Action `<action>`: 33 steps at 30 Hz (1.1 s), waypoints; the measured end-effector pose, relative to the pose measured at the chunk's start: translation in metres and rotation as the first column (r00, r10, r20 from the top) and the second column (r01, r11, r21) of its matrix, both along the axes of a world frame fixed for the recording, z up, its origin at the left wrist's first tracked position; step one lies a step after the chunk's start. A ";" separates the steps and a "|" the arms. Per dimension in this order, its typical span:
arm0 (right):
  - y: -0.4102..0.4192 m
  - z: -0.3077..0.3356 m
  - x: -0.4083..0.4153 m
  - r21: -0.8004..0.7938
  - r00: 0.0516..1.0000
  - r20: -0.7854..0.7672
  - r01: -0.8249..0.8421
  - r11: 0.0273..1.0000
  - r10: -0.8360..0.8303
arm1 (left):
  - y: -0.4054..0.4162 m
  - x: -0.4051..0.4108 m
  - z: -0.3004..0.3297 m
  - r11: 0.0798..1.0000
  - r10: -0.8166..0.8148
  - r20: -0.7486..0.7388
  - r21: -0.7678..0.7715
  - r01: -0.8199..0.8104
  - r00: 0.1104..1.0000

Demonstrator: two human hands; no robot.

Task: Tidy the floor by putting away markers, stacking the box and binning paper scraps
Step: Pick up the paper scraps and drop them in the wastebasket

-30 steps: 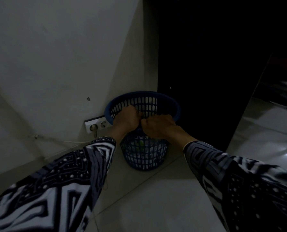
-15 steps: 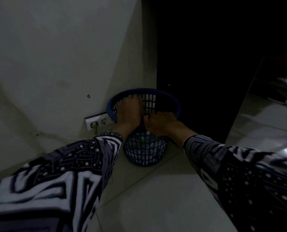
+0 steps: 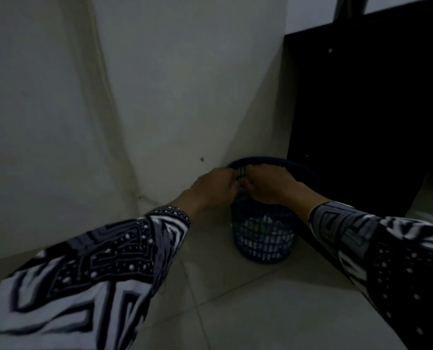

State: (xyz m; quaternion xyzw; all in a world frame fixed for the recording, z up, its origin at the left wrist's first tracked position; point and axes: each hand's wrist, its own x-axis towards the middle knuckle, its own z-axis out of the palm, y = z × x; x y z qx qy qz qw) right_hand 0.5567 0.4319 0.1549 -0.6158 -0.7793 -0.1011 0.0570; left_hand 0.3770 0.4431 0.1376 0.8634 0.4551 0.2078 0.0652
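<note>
A dark blue plastic mesh wastebasket (image 3: 263, 238) stands on the pale tiled floor (image 3: 235, 311) in a dim corner, its far side against the white wall (image 3: 160, 84) and a black cabinet (image 3: 362, 122) just to its right. Through the mesh, pale paper scraps (image 3: 268, 228) and something greenish lie at the bottom.

Both hands hover over the near-left part of the basket's rim, close together, almost touching each other. The left hand (image 3: 214, 184) has its fingers curled inward; the right hand (image 3: 268, 183) is curled likewise, knuckles up. The picture is blurred and dark, so it cannot be told whether the fingers pinch scraps, rub together, or hold nothing at all. Patterned black-and-white sleeves (image 3: 96, 274) cover both forearms.

The step in hand appears to be binning paper scraps, likely shedding the last bits over the basket mouth. No markers or box are in view. The next move probably calls for spreading the fingers wide above the opening so that any clinging paper falls inside rather than onto the floor, then drawing the hands back without knocking the light basket over.
</note>
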 end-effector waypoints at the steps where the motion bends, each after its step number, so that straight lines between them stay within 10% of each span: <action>1: -0.001 0.005 -0.016 -0.015 1.000 0.016 -0.015 1.000 0.015 | -0.004 -0.020 0.005 1.000 0.027 -0.038 -0.014 -0.027 0.999; 20: -0.058 0.048 -0.404 0.047 0.780 -0.284 -0.570 0.821 0.558 | -0.136 -0.379 0.095 0.887 0.462 -0.220 0.116 -0.447 0.859; 33: -0.122 0.086 -0.631 0.107 0.740 -0.078 -0.660 0.744 0.668 | -0.215 -0.550 0.090 0.585 0.806 -0.120 0.304 -0.752 0.579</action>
